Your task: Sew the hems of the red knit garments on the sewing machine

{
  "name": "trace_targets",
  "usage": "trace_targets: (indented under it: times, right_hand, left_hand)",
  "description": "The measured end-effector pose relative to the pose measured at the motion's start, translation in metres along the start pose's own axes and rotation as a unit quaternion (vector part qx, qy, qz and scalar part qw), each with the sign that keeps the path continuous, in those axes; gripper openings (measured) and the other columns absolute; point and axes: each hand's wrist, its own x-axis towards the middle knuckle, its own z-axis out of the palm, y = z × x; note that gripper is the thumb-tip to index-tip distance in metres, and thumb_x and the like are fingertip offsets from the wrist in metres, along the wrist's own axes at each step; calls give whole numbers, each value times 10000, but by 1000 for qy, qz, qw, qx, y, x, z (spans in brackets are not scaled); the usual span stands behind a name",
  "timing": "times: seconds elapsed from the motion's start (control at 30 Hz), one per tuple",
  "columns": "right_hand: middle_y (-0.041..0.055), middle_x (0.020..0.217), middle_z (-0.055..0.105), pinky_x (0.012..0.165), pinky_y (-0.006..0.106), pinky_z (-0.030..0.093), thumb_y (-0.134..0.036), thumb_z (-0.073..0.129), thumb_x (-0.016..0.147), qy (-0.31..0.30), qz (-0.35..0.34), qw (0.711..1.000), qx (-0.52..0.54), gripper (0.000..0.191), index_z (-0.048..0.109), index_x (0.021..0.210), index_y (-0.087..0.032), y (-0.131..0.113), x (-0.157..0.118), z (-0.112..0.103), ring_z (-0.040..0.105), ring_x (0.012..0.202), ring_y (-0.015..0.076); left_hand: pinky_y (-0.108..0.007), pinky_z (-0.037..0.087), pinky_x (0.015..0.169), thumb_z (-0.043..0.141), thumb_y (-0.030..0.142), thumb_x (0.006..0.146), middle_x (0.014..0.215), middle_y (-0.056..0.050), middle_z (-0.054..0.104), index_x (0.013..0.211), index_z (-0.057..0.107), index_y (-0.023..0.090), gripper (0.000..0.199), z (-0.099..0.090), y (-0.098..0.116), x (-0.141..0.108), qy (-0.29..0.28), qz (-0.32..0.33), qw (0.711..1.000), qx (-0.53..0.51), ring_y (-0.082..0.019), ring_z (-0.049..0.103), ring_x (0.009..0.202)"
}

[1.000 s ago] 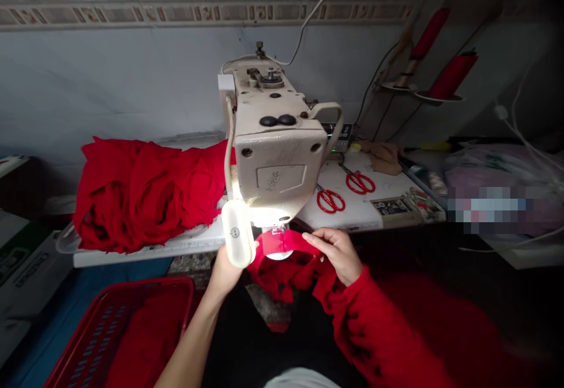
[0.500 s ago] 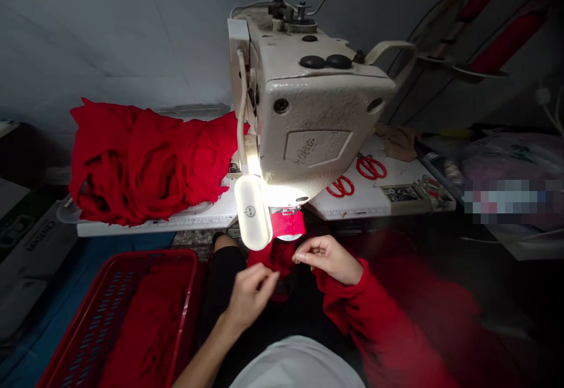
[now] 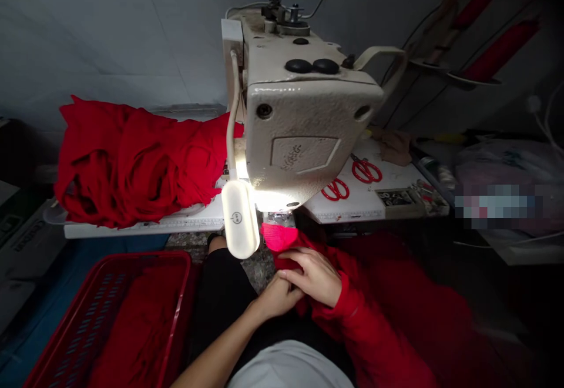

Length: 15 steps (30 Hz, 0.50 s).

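I log this site as a small garment-sewing workshop. An industrial sewing machine (image 3: 299, 135) stands on a worktop (image 3: 356, 200), with red scissors (image 3: 365, 171) beside it and red thread cones (image 3: 500, 52) on stands behind. Red knit fabric (image 3: 132, 164) lies heaped alongside, and a red plastic basket (image 3: 150, 256) holds more.

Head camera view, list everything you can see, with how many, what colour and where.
sewing machine head: one, cream, centre, above the table
work lamp: one, white, left of the needle area
sewing table: one, white, behind the hands
cloth heap: one, red, on the table, left of the machine
scissors: two pairs, red handles, on the table, right of the machine
thread cones: two, red, upper right
basket: one, red, lower left, holding red cloth
red fabric band: one, bright red, at the presser foot
left hand: one, bare, centre, under the right hand
right hand: one, bare, red cloth at the wrist, centre
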Motion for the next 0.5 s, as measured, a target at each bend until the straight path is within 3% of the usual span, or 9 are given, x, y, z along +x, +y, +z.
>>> trace_targets:
  times: [0.07, 0.13, 0.2, 0.3, 0.4, 0.5]
  right_hand:
    - [73, 875, 807, 725, 297, 532, -413, 747, 872, -50, 6, 999, -2, 295, 807, 1088, -221, 11, -7, -7, 736, 819, 250]
    - [24, 685, 758, 586, 253, 459, -463, 778, 840, -120, -23, 992, 19, 249, 832, 902, -228, 18, -13, -10, 672, 625, 189]
    - [-6, 598, 701, 541, 238, 394, -483, 792, 830, -163, -63, 984, 35, 274, 819, 747, -223, 21, -17, -10, 585, 535, 136]
    - [-6, 603, 671, 547, 243, 373, -509, 740, 884, -179, -88, 977, 70, 330, 830, 768, -213, 17, -16, -11, 534, 532, 117]
    - [29, 716, 697, 582, 260, 399, -516, 749, 875, -160, -94, 975, 119, 330, 841, 833, -202, 10, -10, -20, 573, 610, 141]
    - [39, 729, 681, 594, 270, 415, -481, 783, 854, -140, -88, 971, 173, 305, 835, 807, -184, 2, -6, -34, 584, 635, 150]
  left_hand:
    - [-300, 523, 735, 699, 366, 907, 784, -38, 678, 882, 726, 116, 253, -10, 2, -19, -21, -11, 999, -30, -191, 619, 751]
    - [-263, 482, 684, 772, 401, 856, 753, -16, 643, 858, 724, 116, 289, -28, 3, -37, -45, -43, 994, -94, -161, 570, 713]
    - [-230, 424, 617, 826, 425, 805, 696, 4, 605, 826, 734, 108, 331, -50, 1, -52, -75, -94, 982, -143, -125, 513, 643]
    - [-215, 377, 576, 858, 444, 771, 657, 8, 596, 755, 754, 107, 353, -75, -3, -64, -74, -124, 980, -138, -103, 487, 595]
    - [-257, 480, 696, 839, 448, 797, 851, -71, 714, 769, 769, 127, 330, -88, -5, -68, -47, -80, 988, -126, -169, 624, 757]
    - [-293, 524, 743, 719, 409, 913, 919, -102, 732, 842, 773, 143, 280, -96, -3, -67, 38, -43, 998, -22, -202, 667, 809]
